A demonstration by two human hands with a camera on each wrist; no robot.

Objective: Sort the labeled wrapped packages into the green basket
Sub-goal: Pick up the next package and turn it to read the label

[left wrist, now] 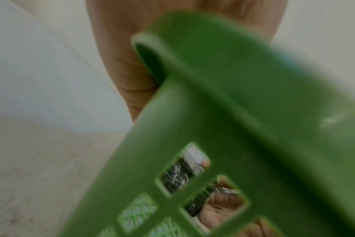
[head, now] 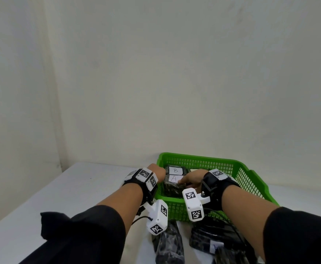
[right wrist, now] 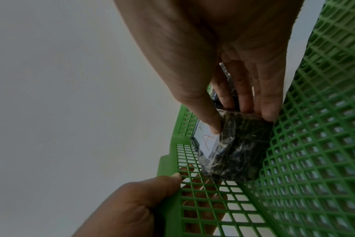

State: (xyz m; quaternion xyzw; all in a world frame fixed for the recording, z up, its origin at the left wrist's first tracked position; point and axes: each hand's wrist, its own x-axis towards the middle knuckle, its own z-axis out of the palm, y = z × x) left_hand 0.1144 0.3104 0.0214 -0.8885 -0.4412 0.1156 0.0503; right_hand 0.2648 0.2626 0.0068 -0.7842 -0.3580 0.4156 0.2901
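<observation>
Package A [head: 173, 182]: in basket [head: 247, 176], left corner, just before package B [head: 175, 170]. Right hand [head: 192, 179] pinches it, thumb on label. Left hand [head: 156, 171] grips basket's left rim. Unsorted packages [head: 207, 241] near, below wrists; right hand nearer.

Pkg A [head: 174, 182] in basket [head: 251, 180], before pkg B [head: 175, 170].

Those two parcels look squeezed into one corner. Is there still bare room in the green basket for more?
Yes. Packages A and B crowd the green basket's left end, where both hands work. The mesh floor right of them, up to the right wall, is bare. The table left of the basket is free; its near edge holds more wrapped packages.
</observation>
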